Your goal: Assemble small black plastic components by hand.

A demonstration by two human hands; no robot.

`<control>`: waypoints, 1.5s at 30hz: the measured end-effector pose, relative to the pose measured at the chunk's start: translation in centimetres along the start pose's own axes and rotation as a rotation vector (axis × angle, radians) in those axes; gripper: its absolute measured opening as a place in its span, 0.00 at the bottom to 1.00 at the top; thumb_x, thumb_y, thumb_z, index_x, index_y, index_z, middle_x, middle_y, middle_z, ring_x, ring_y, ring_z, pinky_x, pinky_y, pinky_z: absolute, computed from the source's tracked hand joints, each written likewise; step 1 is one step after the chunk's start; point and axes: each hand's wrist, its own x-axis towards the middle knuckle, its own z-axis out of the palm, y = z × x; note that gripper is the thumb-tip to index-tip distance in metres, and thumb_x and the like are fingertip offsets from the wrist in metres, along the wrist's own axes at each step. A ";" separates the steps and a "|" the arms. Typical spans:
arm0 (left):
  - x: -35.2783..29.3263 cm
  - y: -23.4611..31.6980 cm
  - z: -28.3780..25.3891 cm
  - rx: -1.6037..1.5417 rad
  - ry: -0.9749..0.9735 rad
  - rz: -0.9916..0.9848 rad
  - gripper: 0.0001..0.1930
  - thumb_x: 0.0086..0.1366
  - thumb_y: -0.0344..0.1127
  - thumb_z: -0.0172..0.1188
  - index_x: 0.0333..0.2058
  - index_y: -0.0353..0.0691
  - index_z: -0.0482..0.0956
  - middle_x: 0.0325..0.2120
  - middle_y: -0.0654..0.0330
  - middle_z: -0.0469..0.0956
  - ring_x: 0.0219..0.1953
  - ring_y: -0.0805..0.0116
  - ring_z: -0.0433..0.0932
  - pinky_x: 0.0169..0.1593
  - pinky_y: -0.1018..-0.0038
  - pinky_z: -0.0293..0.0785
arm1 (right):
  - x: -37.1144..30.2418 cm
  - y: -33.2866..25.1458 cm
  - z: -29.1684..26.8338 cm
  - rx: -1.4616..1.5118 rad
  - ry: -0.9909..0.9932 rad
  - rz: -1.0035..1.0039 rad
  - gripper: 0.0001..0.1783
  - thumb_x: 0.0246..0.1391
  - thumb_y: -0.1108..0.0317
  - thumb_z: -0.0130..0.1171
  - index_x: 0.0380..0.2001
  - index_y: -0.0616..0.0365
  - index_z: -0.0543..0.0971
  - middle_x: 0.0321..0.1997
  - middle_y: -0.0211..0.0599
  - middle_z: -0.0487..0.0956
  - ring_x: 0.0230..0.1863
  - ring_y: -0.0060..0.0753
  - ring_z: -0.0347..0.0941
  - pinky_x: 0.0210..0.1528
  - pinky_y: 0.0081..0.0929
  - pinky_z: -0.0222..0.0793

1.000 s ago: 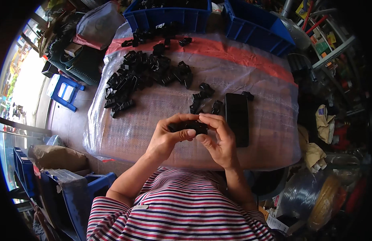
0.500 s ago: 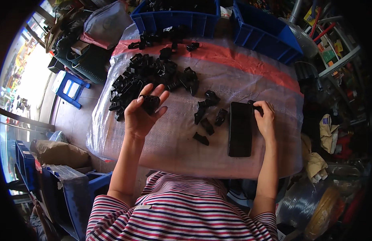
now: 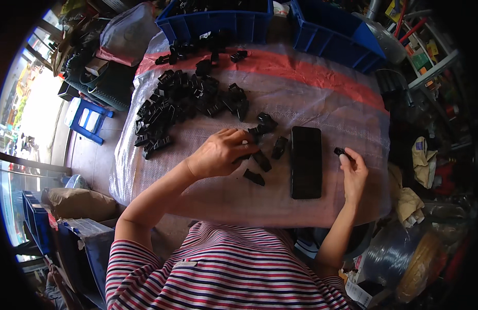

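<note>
My left hand (image 3: 221, 153) is palm down with its fingers curled over a black plastic part, mostly hidden, among several loose black parts. Close to its fingertips lie a dark part (image 3: 261, 160), another one (image 3: 280, 148) and a flatter one (image 3: 254, 177). My right hand (image 3: 355, 173) pinches a small black plastic piece (image 3: 340, 151) between thumb and fingers, lifted off the covered surface. Between my hands a black smartphone (image 3: 306, 163) lies flat, screen dark. Further left spreads a heap of black plastic parts (image 3: 182, 98).
Translucent woven sheeting (image 3: 213, 199) with a red band covers the work surface. At its far edge stand a blue crate (image 3: 218, 27) holding black parts and another blue crate (image 3: 334, 39). A blue stool (image 3: 89, 120) is on the floor at left; a wire spool (image 3: 389, 258) sits at lower right.
My left hand has turned from palm up to palm down and moved right to the loose parts. My right hand has shifted slightly right and nearer me with its small piece.
</note>
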 end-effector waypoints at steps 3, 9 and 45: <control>0.4 -0.2 1.0 0.019 -0.049 0.009 0.17 0.44 0.27 0.62 0.37 0.40 0.77 0.43 0.56 0.70 0.44 0.59 0.72 0.46 0.68 0.71 | -0.5 0.1 0.3 -0.339 0.028 -0.131 0.14 0.49 0.74 0.60 0.41 0.63 0.76 0.33 0.30 0.73 0.30 0.21 0.66 0.35 0.19 0.64; 0.4 -2.3 1.7 -0.016 0.175 -0.097 0.15 0.44 0.26 0.64 0.34 0.39 0.76 0.41 0.56 0.74 0.40 0.57 0.75 0.44 0.67 0.73 | -1.5 -6.7 2.6 -0.263 -0.058 -0.276 0.16 0.46 0.71 0.63 0.41 0.61 0.77 0.34 0.35 0.73 0.30 0.27 0.68 0.35 0.22 0.65; -1.7 1.5 -3.9 -1.129 0.821 -0.652 0.12 0.52 0.27 0.60 0.37 0.38 0.71 0.36 0.55 0.78 0.39 0.71 0.76 0.41 0.78 0.72 | -1.7 -14.7 13.8 0.125 -0.709 -0.486 0.30 0.46 0.66 0.65 0.52 0.59 0.68 0.49 0.42 0.72 0.46 0.37 0.71 0.48 0.30 0.68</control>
